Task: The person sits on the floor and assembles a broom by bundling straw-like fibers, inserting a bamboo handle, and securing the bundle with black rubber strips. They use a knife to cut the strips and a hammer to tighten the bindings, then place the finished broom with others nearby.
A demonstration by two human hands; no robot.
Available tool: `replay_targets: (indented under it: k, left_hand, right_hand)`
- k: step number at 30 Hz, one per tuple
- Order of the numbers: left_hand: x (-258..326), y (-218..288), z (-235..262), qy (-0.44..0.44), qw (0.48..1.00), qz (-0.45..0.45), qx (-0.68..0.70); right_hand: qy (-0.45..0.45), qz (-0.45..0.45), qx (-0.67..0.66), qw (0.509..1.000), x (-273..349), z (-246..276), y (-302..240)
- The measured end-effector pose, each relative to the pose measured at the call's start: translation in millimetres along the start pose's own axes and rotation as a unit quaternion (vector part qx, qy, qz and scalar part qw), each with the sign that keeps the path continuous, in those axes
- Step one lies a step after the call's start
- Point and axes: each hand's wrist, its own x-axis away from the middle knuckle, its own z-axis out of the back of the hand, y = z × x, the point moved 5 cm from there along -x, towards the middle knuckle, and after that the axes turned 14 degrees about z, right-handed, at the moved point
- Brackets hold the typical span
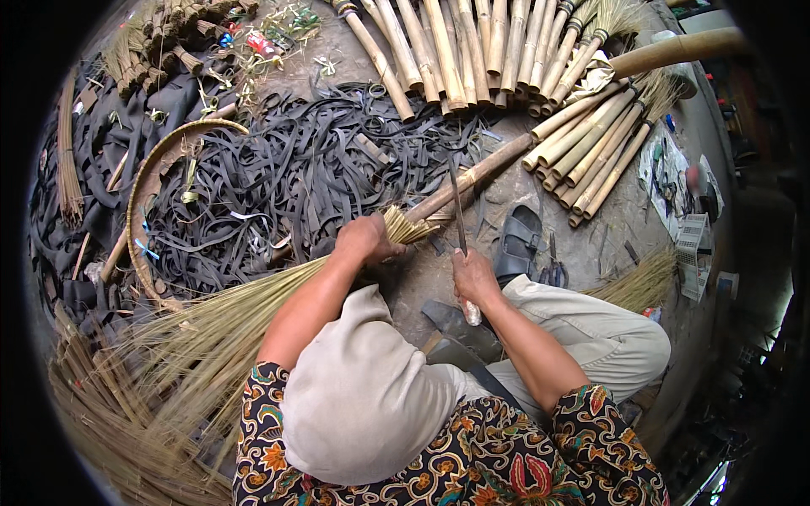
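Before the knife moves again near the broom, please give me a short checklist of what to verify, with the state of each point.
1. Left hand grips the broom where straw meets handle: ok.
2. Right hand closed on the knife: ok.
3. Blade apart from left fingers: cannot tell, they are close.
4. Bamboo handle supported on the ground: ok.
5. Sandal clear of the blade: ok.

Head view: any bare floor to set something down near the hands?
One bare patch of concrete floor, bordered by the black strips, the loose bamboo poles and the sandal. Crowded elsewhere: strips left of the left hand, broom straw lower left. The right hand holds a knife there.
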Motion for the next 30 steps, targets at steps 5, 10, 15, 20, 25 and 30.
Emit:
replay_targets:
  k: [5, 10, 15, 20, 25, 30]
  left_hand:
    - [-27.2, -2.1, -21.3, -0.120, 0.992, -0.023, 0.034]
    - [-17.1, 2.5, -16.9, -0.065, 0.997, -0.042, 0.029]
    - [3.3, -0.8, -7.1, 0.035, 0.999, -0.002, -0.003]
    - [-17.8, 1.9, -18.6, -0.116, 0.992, -0.043, 0.027]
    - [-21.9, 1.6, -20.5, -0.108, 0.991, -0.059, 0.058]
    - [0.2, 0.4, -12.9, 0.031, 0.999, 0.007, 0.020]
  right_hand:
    - [-0.002, 0.108, 0.126, 0.986, 5.3, -0.1, -11.0]
    - [-0.016, 0.103, 0.112, 0.988, -1.0, -8.4, -10.4]
    - [0.010, 0.070, 0.085, 0.994, -6.1, -5.4, -7.1]
    - [-0.018, 0.086, 0.098, 0.991, -0.3, -3.4, -10.6]
    - [-0.020, 0.077, 0.065, 0.995, 5.6, -7.7, -14.3]
    - [-0.037, 0.106, 0.095, 0.989, 0.8, -10.8, -20.9]
